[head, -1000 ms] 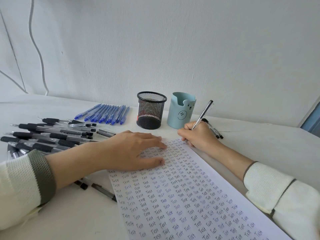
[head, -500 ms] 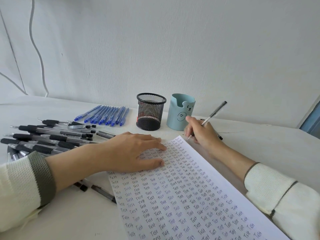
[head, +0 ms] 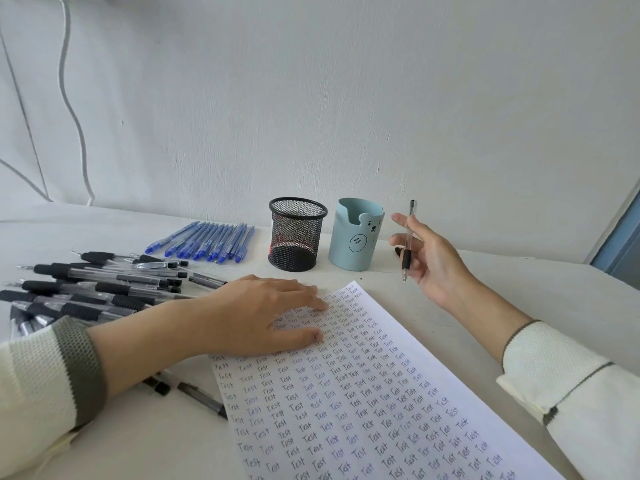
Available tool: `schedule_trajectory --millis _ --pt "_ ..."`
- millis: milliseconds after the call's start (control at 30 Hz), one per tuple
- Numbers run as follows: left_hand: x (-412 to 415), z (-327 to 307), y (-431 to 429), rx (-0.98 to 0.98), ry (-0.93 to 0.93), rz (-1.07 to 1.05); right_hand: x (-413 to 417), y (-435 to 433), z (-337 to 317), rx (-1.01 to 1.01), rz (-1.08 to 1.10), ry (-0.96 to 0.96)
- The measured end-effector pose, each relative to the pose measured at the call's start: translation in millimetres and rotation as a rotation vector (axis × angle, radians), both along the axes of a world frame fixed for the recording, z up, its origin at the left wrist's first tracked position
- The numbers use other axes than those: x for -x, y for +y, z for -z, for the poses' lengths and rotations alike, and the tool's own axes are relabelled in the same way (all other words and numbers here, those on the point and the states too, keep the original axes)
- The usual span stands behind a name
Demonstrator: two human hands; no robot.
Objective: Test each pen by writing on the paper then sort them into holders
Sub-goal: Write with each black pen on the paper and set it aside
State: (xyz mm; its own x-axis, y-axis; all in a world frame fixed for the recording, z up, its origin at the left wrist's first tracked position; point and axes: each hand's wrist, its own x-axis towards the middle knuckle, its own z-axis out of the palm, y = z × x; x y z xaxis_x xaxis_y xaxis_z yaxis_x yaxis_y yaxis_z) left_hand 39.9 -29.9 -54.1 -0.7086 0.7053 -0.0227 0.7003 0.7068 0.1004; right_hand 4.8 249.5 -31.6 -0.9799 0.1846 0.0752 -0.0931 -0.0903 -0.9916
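Observation:
A sheet of paper (head: 381,393) covered with rows of the word "Test" lies in front of me. My left hand (head: 263,317) rests flat on its top left part, fingers straight. My right hand (head: 429,258) is raised off the paper, to the right of the light blue bear holder (head: 355,237), and pinches a clear pen with a black grip (head: 408,237) nearly upright, tip down. A black mesh holder (head: 296,233) stands left of the blue one. Neither holder shows pens sticking out.
A row of blue pens (head: 204,242) lies behind and left of the mesh holder. A pile of black-grip pens (head: 90,289) covers the table at the left. Two more pens (head: 194,394) lie under my left forearm. A dark pen end (head: 398,251) shows behind my right hand.
My right hand has lifted the pen off the paper's top edge, moved right and up, and turned the pen nearly upright. My left hand has stayed on the paper.

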Motion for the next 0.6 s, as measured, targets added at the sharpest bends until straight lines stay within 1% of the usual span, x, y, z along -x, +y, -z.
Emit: schedule_trajectory --millis 133,200,233,333,367,400,533,600 --pt "0.5 0.0 0.4 0.004 0.005 0.001 2.3 5.9 0.7 0.047 0.026 0.017" --pt "1.0 0.2 0.3 0.002 0.002 0.002 6.9 8.6 2.5 0.068 0.122 0.123" --pt "1.0 0.6 -0.1 0.003 -0.001 0.002 10.4 11.4 5.2 0.012 0.208 0.19" --pt "1.7 1.6 -0.6 0.003 0.002 0.004 18.1 27.0 18.5 -0.414 0.488 0.282" --pt "1.6 1.4 0.0 0.004 0.003 0.007 19.2 32.7 21.7 -0.482 0.524 0.296" --pt "1.9 1.3 0.1 0.004 0.003 0.007 19.9 38.1 24.2 -0.508 0.539 0.309" --pt "1.7 1.3 -0.1 0.002 -0.001 0.01 19.5 55.5 24.3 -0.415 0.604 0.376" --pt "1.5 1.7 -0.6 0.002 -0.002 0.01 17.6 61.1 23.3 -0.431 0.656 0.347"
